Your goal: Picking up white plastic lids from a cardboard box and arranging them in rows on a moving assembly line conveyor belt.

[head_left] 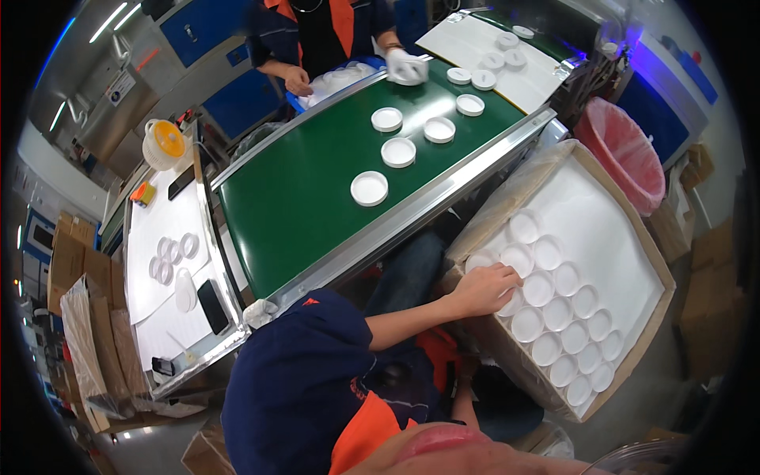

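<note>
My left hand (484, 290) reaches across to the carton (666, 299) on the right, its fingers curled down over a white round lid (513, 303) at the near left side of the rows. Several more shallow round lids (556, 313) lie side by side in the carton on a white sheet. Of my right arm (465, 405) only a shadowed part shows low by my lap, beside the carton; the fingers are hidden.
A green conveyor belt (293, 229) carries several white lids (369, 188). Across it, a co-worker's gloved hand (406, 67) is beside a blue bin of white pieces (339, 79). A side table (150, 301) holds rings, a phone and a fan (165, 144). A pink-lined bin (621, 150) stands behind the carton.
</note>
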A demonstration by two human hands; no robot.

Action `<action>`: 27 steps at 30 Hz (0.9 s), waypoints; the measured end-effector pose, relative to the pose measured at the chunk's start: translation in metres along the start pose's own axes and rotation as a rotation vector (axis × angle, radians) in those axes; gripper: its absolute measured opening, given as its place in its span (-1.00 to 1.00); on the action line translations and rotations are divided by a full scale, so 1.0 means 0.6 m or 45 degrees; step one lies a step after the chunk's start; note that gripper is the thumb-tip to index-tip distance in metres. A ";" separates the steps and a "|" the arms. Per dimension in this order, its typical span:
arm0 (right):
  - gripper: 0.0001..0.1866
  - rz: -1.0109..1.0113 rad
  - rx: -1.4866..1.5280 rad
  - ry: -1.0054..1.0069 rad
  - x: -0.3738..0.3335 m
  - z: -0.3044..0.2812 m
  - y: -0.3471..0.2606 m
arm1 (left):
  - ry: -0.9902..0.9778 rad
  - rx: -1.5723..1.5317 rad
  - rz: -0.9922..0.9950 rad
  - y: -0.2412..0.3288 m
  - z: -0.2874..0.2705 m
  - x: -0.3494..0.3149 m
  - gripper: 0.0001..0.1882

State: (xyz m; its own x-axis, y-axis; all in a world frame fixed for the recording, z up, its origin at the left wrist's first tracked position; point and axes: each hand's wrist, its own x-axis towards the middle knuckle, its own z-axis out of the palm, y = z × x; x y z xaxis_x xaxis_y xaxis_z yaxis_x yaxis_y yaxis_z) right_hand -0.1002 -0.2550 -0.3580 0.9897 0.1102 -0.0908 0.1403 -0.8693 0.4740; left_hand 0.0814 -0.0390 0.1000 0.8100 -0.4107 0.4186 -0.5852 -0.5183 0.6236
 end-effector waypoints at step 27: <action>-0.75 -0.109 0.118 -0.279 -0.005 0.035 -0.042 | -0.003 0.046 -0.031 -0.011 -0.010 -0.017 -0.83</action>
State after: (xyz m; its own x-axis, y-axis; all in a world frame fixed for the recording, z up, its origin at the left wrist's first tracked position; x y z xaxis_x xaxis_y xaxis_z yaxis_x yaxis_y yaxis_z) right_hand -0.1070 -0.2435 -0.3881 0.9435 0.0872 -0.3197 0.2105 -0.9028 0.3750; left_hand 0.0772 -0.0271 0.0954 0.8237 -0.3995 0.4023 -0.5666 -0.5550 0.6090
